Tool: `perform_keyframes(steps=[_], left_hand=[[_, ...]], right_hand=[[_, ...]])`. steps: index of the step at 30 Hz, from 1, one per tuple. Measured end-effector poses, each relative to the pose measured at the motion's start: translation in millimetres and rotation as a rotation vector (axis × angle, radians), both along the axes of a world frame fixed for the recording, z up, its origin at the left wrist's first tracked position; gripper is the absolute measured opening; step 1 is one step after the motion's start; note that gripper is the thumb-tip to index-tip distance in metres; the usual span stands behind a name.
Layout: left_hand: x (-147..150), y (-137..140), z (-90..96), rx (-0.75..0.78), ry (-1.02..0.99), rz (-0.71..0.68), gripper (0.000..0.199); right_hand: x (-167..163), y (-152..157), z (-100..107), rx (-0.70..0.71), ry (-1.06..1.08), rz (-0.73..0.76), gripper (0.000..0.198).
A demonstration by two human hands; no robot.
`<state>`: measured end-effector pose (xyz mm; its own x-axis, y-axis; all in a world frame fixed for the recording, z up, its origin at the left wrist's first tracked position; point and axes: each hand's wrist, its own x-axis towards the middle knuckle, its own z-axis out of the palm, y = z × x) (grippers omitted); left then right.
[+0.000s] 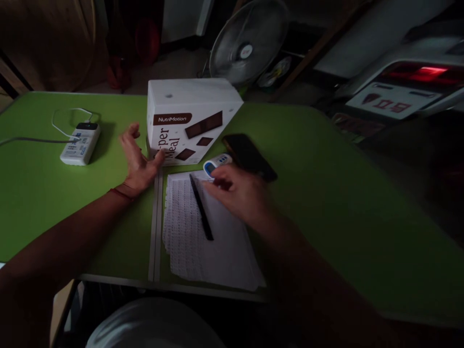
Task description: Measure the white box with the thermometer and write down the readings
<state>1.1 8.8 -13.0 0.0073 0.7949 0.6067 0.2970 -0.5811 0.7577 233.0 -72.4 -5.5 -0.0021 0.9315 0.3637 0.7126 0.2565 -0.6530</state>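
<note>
Head view — pen (201, 212) lying lengthwise on paper stack (217, 251), tip pointing away, hands (137, 162) open, empty.

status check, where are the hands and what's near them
Left hand open, against white box. Right hand over paper stack, fingers at blue-white device. Pen on paper, phone just behind.

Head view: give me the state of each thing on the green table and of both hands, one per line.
White box: shut, upright, left hand's thumb touching its lower corner.
Left hand: open, holds nothing.
Right hand: blurred, fingers at the small white and blue device, grip unclear.
Pen: lying on the paper stack.
Phone: screen dark, flat.
Power bank: cable plugged in.
Fan: behind the table, spin unclear.
</note>
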Motion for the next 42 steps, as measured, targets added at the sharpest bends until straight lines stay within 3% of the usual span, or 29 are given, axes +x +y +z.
perform_keyframes(steps=[2, 5, 8, 12, 16, 22, 28, 33, 42], left_hand=[[4, -7, 5.5, 0.166, 0.047, 0.146, 0.061], [12, -19, 10.7, 0.272, 0.084, 0.112, 0.046], [16, -25, 9.6, 0.139, 0.174, -0.082, 0.030], [11, -24, 5.4, -0.042, 0.448, -0.342, 0.023], [6, -18, 5.5, -0.067, 0.557, -0.414, 0.028], [5, -16, 3.9, -0.105, 0.791, -0.410, 0.038], [6, -17, 4.5, -0.085, 0.849, -0.382, 0.038], [6, -15, 5.0, -0.078, 0.884, -0.366, 0.031], [6, -17, 5.3, -0.069, 0.896, -0.326, 0.026]], right_hand=[[-12, -6, -1, -0.076, -0.024, 0.088, 0.024], [-20, -11, -4, -0.128, -0.053, 0.148, 0.017], [-17, -7, -1, -0.103, 0.088, 0.143, 0.012], [-11, 3, 5, 0.003, 0.462, 0.175, 0.020], [-14, 5, 7, -0.005, 0.704, 0.272, 0.027], [-27, -2, -1, -0.075, 0.871, 0.161, 0.025], [-30, 0, -15, -0.121, 0.719, 0.059, 0.007], [-28, 2, -19, -0.135, 0.637, -0.014, 0.006], [-30, 7, -28, 0.028, 0.497, 0.034, 0.003]])
